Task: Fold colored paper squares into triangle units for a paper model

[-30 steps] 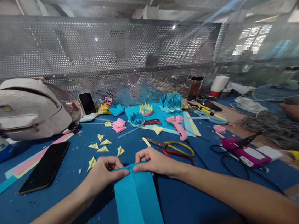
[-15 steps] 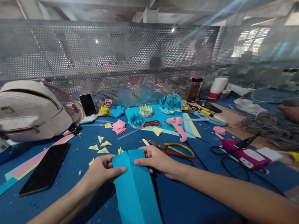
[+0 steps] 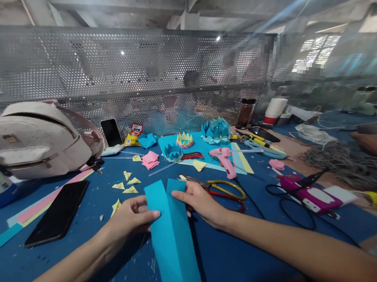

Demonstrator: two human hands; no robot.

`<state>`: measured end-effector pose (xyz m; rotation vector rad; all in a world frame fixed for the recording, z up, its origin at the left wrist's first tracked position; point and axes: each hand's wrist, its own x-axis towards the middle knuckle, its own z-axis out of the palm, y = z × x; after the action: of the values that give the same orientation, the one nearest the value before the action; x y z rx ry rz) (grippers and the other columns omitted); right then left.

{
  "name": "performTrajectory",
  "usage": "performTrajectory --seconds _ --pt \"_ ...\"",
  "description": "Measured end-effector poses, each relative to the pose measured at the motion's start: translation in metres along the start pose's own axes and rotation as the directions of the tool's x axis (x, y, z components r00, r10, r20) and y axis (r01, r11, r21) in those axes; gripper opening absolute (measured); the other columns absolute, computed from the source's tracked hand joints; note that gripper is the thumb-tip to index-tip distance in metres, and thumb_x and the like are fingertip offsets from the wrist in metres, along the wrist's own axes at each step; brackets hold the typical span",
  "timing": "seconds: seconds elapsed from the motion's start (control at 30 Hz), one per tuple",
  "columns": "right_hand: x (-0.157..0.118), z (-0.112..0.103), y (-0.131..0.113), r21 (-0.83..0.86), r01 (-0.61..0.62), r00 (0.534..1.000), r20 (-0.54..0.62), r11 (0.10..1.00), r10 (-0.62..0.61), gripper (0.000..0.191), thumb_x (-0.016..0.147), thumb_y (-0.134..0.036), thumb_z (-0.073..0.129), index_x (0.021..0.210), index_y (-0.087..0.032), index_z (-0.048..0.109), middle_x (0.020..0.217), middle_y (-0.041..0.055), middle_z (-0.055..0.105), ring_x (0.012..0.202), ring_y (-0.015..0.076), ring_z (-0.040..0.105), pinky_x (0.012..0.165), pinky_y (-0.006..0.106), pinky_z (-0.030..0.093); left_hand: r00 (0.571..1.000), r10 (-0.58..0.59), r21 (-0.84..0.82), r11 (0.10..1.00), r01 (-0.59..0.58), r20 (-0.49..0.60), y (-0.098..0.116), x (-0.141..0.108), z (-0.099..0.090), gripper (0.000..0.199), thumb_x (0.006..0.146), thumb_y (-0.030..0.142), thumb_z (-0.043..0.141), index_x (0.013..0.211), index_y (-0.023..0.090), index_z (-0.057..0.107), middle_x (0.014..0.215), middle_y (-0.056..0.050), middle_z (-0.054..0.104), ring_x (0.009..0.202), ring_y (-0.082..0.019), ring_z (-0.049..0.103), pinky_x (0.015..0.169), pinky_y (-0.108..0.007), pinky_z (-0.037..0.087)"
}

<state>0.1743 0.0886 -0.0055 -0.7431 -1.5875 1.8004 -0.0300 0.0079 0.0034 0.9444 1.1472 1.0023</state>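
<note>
A long blue paper strip [image 3: 172, 247] with a lengthwise crease runs up from the lower edge, split along the crease at its far end. My left hand [image 3: 137, 212] pinches the left flap, thumb on top. The right flap is gripped by my right hand [image 3: 198, 202], its thumb across the paper and the other fingers behind. Just beyond my right hand lie scissors [image 3: 227, 190] with yellow and red handles. Several small folded yellow paper triangles [image 3: 131, 189] rest past my left hand.
A black phone [image 3: 58, 212] and a pale backpack [image 3: 37, 138] are on the left. Farther back stand folded blue paper flowers [image 3: 215, 129] and a pink glue gun [image 3: 224, 160]. A magenta device [image 3: 309, 194] with black cables lies right. A perforated metal screen [image 3: 114, 75] borders the table.
The split at the strip's far end has grown longer and wider. Both flaps have lifted slightly, and my right hand has shifted a little to the right.
</note>
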Motion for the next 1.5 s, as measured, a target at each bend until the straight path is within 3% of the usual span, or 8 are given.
performTrajectory --seconds 0.23,0.43,0.63,0.77,0.93,1.17,1.33,1.5 --pt "0.001 -0.002 0.001 -0.046 -0.009 1.0 0.007 0.999 0.009 0.059 0.059 -0.055 0.09 0.09 -0.013 0.063 0.063 -0.0029 0.063 0.048 0.0081 0.05 0.042 0.018 0.039 0.999 0.039 0.05 0.998 -0.037 -0.034 0.004 0.001 -0.009 0.048 0.059 0.048 0.094 0.087 0.012 0.079 0.083 -0.011 0.078 0.072 -0.024 0.072 0.073 -0.033 0.057" --pt "0.003 -0.004 0.003 -0.069 0.021 1.0 -0.022 0.997 -0.023 0.053 0.064 -0.055 0.087 0.089 -0.013 0.066 0.066 -0.0014 0.064 0.049 0.0076 0.051 0.042 0.018 0.041 0.995 0.055 0.054 0.997 -0.051 -0.083 0.005 0.002 -0.013 0.038 0.063 0.045 0.093 0.075 0.013 0.075 0.071 -0.006 0.074 0.063 -0.018 0.069 0.06 -0.026 0.053" --pt "0.001 -0.002 0.0 -0.063 0.05 0.998 -0.041 0.997 -0.052 0.056 0.07 -0.06 0.082 0.096 -0.014 0.064 0.066 -0.0037 0.062 0.047 0.0068 0.049 0.042 0.018 0.041 0.999 0.043 0.023 0.999 -0.043 0.004 0.002 0.001 -0.001 0.059 0.054 0.051 0.095 0.095 0.013 0.077 0.086 -0.013 0.078 0.074 -0.027 0.074 0.074 -0.036 0.059" --pt "0.0 -0.002 -0.001 -0.066 0.025 1.0 0.009 0.997 -0.025 0.058 0.064 -0.06 0.085 0.091 -0.013 0.065 0.063 -0.0033 0.062 0.047 0.0075 0.05 0.041 0.018 0.041 0.999 0.045 0.04 0.998 -0.045 0.003 0.005 0.002 -0.004 0.053 0.053 0.047 0.097 0.09 0.013 0.079 0.082 -0.011 0.078 0.077 -0.028 0.075 0.077 -0.037 0.059" --pt "0.003 -0.003 0.002 -0.079 0.038 0.999 0.004 0.996 -0.038 0.053 0.061 -0.057 0.088 0.083 -0.013 0.067 0.064 -0.0023 0.062 0.049 0.0067 0.049 0.041 0.017 0.039 0.994 0.081 0.054 0.996 -0.077 -0.068 0.007 0.005 -0.014 0.046 0.057 0.045 0.095 0.087 0.015 0.079 0.085 -0.009 0.079 0.074 -0.024 0.073 0.072 -0.032 0.057" --pt "0.003 -0.004 0.002 -0.1 0.074 0.996 -0.047 0.992 -0.079 0.05 0.067 -0.053 0.087 0.091 -0.013 0.07 0.07 0.0005 0.067 0.049 0.0073 0.05 0.042 0.019 0.039 0.986 0.1 0.07 0.993 -0.091 -0.136 -0.004 0.009 -0.012 0.044 0.057 0.05 0.094 0.071 0.014 0.073 0.058 -0.001 0.067 0.05 -0.013 0.059 0.05 -0.021 0.044" --pt "-0.001 -0.002 -0.002 -0.055 0.074 0.997 0.004 0.996 -0.074 0.06 0.069 -0.058 0.084 0.106 -0.014 0.069 0.085 0.0049 0.074 0.071 0.0175 0.069 0.062 0.026 0.055 0.998 0.048 0.08 0.996 -0.043 -0.052 -0.002 0.005 -0.005 0.057 0.049 0.051 0.097 0.087 0.013 0.078 0.08 -0.011 0.077 0.07 -0.024 0.072 0.065 -0.031 0.056" --pt "-0.002 -0.002 -0.001 -0.043 0.054 0.998 0.038 0.998 -0.052 0.056 0.063 -0.056 0.088 0.096 -0.013 0.07 0.087 0.0081 0.075 0.087 0.0263 0.073 0.076 0.037 0.059 0.998 0.043 0.09 0.995 -0.039 -0.05 0.006 0.002 -0.01 0.054 0.054 0.049 0.095 0.091 0.013 0.079 0.087 -0.012 0.079 0.083 -0.029 0.074 0.078 -0.037 0.058"
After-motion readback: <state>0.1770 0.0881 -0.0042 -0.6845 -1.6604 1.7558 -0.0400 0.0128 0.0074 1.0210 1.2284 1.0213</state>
